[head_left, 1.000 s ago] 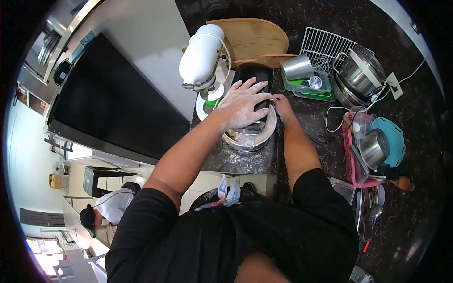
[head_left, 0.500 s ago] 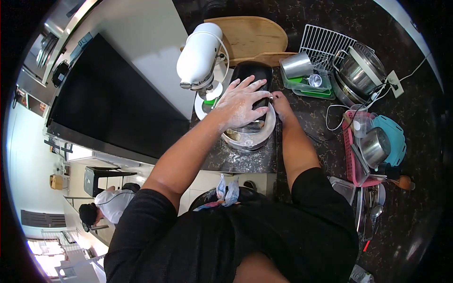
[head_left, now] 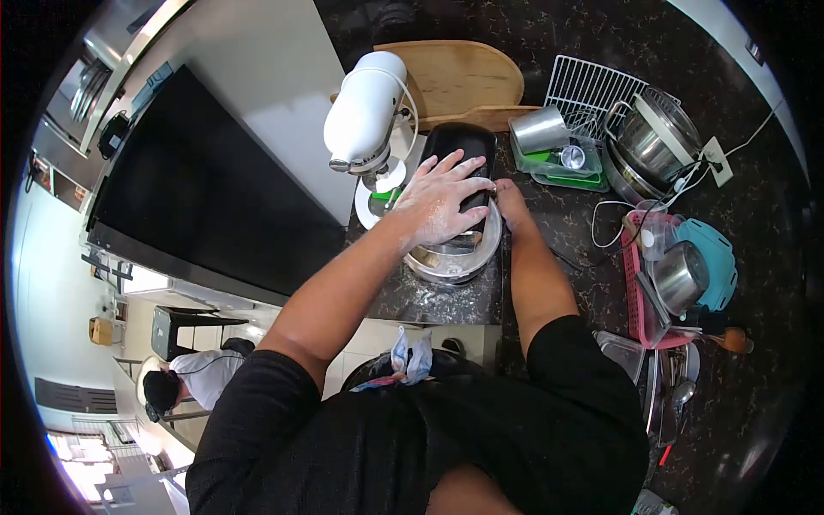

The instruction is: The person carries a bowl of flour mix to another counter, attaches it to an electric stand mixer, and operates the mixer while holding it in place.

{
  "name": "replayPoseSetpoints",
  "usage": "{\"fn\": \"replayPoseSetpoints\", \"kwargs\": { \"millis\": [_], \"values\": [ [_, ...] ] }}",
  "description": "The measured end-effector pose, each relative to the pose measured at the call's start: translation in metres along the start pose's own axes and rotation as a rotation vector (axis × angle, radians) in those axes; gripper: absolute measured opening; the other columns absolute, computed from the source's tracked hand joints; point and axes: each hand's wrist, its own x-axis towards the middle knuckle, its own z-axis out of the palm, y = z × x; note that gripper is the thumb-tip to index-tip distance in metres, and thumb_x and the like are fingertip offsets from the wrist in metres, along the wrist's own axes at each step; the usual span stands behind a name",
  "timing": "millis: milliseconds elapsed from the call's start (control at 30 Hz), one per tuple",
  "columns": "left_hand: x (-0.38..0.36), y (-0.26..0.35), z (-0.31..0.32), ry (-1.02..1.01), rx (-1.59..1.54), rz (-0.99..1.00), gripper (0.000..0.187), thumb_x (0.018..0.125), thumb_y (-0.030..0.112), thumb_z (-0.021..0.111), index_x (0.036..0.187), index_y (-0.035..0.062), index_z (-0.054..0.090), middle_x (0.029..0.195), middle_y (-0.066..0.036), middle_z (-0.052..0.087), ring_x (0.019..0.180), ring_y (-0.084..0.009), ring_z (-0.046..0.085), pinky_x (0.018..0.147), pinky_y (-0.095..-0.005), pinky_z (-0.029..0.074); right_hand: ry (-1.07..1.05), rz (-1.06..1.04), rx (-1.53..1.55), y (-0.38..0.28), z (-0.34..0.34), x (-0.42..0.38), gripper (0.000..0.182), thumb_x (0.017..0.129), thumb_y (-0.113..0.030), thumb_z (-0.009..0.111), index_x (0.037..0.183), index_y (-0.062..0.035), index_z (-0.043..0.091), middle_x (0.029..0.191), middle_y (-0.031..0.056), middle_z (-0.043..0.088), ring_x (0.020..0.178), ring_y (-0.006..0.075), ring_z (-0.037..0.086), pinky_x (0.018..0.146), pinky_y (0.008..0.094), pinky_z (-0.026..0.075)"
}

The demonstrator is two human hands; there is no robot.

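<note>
My left hand [head_left: 442, 199], dusted with flour, lies with fingers spread over a black object [head_left: 459, 144] and the near bowl. That bowl [head_left: 491, 245] is metal, floury at its rim, and holds something pale that is partly hidden by a clear piece. At the bowl's right edge my right hand [head_left: 508, 199] has its fingers closed by the rim; what they grip is too small to make out. Behind my left hand stands a white stand mixer [head_left: 365, 112].
Wooden boards [head_left: 459, 81] lie at the back. To the right are a wire rack [head_left: 592, 90], a steel pot [head_left: 648, 133], a plastic tub [head_left: 549, 163], cables and a pink basket [head_left: 637, 300]. Another person [head_left: 202, 378] is at the lower left.
The whole view has shifted slightly, with the counter things appearing a little lower. Both hands stay at the bowl in nearly the same pose.
</note>
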Motion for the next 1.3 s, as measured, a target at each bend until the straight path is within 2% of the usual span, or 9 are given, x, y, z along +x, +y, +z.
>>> {"fn": "replayPoseSetpoints", "kwargs": {
  "millis": [233, 367, 467, 600, 767, 867, 1000, 1133, 1300],
  "values": [
    [0.001, -0.002, -0.002, -0.004, 0.014, 0.001, 0.051, 0.097, 0.048, 0.06, 0.141, 0.0219, 0.061, 0.165, -0.01, 0.038, 0.155, -0.0364, 0.026, 0.125, -0.0579, 0.02, -0.034, 0.052, 0.048, -0.016, -0.004, -0.01, 0.026, 0.105, -0.029, 0.055, 0.117, -0.0086, 0.066, 0.094, 0.0142, 0.072, 0.077, 0.0283, 0.068, 0.06, 0.0438, 0.055],
    [-0.001, -0.004, 0.003, 0.011, 0.02, 0.019, 0.052, 0.096, 0.049, 0.059, 0.141, 0.0223, 0.061, 0.165, -0.01, 0.038, 0.155, -0.0364, 0.027, 0.124, -0.0583, 0.021, 0.081, -0.152, -0.173, 0.007, 0.0, -0.002, 0.025, 0.105, -0.028, 0.053, 0.114, -0.0091, 0.066, 0.089, 0.0103, 0.069, 0.071, 0.0255, 0.066, 0.057, 0.0436, 0.054],
    [-0.001, -0.004, 0.002, 0.012, 0.025, 0.021, 0.051, 0.097, 0.048, 0.059, 0.14, 0.0225, 0.061, 0.164, -0.01, 0.039, 0.155, -0.0368, 0.028, 0.124, -0.0584, 0.021, -0.04, 0.043, 0.063, 0.006, 0.0, 0.008, 0.021, 0.104, -0.026, 0.055, 0.111, -0.0108, 0.067, 0.084, 0.0064, 0.065, 0.068, 0.0211, 0.062, 0.056, 0.0416, 0.054],
    [-0.001, -0.004, 0.001, 0.018, 0.009, 0.024, 0.05, 0.097, 0.048, 0.06, 0.14, 0.0223, 0.062, 0.164, -0.01, 0.039, 0.154, -0.0372, 0.028, 0.124, -0.0582, 0.021, -0.105, 0.132, 0.15, 0.005, -0.002, 0.011, 0.016, 0.102, -0.024, 0.058, 0.11, -0.0124, 0.067, 0.08, 0.0038, 0.062, 0.065, 0.018, 0.059, 0.055, 0.0399, 0.053],
    [0.001, -0.006, -0.001, 0.012, -0.018, 0.03, 0.05, 0.097, 0.048, 0.06, 0.139, 0.022, 0.062, 0.165, -0.009, 0.039, 0.154, -0.0373, 0.028, 0.124, -0.058, 0.02, -0.019, 0.108, 0.158, -0.006, -0.002, -0.001, 0.015, 0.102, -0.022, 0.057, 0.111, -0.0132, 0.067, 0.081, 0.0032, 0.063, 0.063, 0.0178, 0.059, 0.053, 0.0386, 0.051],
    [0.0, -0.004, -0.001, -0.007, 0.015, 0.001, 0.051, 0.097, 0.048, 0.059, 0.141, 0.0229, 0.061, 0.164, -0.008, 0.039, 0.156, -0.0325, 0.027, 0.126, -0.0558, 0.019, -0.04, 0.065, 0.174, -0.012, -0.003, -0.008, 0.015, 0.103, -0.022, 0.058, 0.112, -0.0128, 0.066, 0.08, 0.0043, 0.064, 0.06, 0.0184, 0.059, 0.05, 0.0392, 0.05],
    [-0.001, -0.004, -0.001, 0.013, -0.01, 0.016, 0.049, 0.097, 0.047, 0.061, 0.139, 0.0215, 0.063, 0.165, -0.009, 0.039, 0.155, -0.0368, 0.028, 0.124, -0.0579, 0.021, 0.054, -0.015, 0.0, -0.018, 0.0, -0.016, 0.015, 0.103, -0.023, 0.059, 0.111, -0.0126, 0.066, 0.077, 0.0059, 0.064, 0.058, 0.0196, 0.06, 0.048, 0.0399, 0.049],
    [0.0, -0.004, 0.001, 0.013, -0.009, 0.01, 0.049, 0.097, 0.046, 0.061, 0.139, 0.0213, 0.063, 0.165, -0.009, 0.039, 0.155, -0.0367, 0.027, 0.124, -0.0579, 0.021, 0.048, 0.077, 0.033, -0.018, 0.001, -0.012, 0.018, 0.104, -0.027, 0.06, 0.111, -0.0126, 0.067, 0.075, 0.0077, 0.065, 0.055, 0.0214, 0.06, 0.047, 0.0403, 0.048],
    [0.0, -0.005, 0.001, 0.013, -0.006, 0.011, 0.048, 0.097, 0.045, 0.061, 0.139, 0.0215, 0.063, 0.165, -0.009, 0.039, 0.155, -0.0365, 0.027, 0.124, -0.0579, 0.021, -0.049, 0.128, -0.111, -0.042, -0.008, -0.021, 0.025, 0.105, -0.025, 0.055, 0.109, -0.005, 0.07, 0.082, 0.0081, 0.068, 0.071, 0.0174, 0.063, 0.064, 0.0364, 0.051]
  ]
}}
